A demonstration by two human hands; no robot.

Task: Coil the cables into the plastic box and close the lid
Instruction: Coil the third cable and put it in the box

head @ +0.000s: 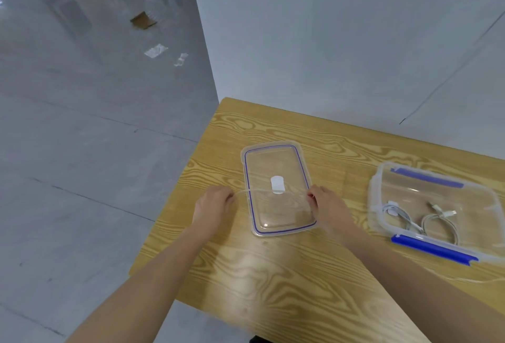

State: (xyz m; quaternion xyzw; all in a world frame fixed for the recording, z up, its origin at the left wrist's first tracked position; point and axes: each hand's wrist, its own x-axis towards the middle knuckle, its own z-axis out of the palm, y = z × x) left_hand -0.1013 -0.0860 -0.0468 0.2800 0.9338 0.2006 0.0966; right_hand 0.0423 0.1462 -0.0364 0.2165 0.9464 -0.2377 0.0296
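Note:
A white cable [273,191] is stretched taut between my two hands, just above a clear lid [281,217] with a blue seal that lies flat on the wooden table. My left hand [213,206] grips one end at the lid's left side. My right hand [328,208] pinches the other end at the lid's right edge. A white tag sits on the cable near its middle. To the right stands the clear plastic box [377,192] with blue clips, and two coiled white cables [420,219] lie inside it.
The wooden table [287,274] ends just left of my left hand, with grey floor below. A white wall stands behind the table. Scraps of plastic and cardboard [143,20] lie far off on the floor.

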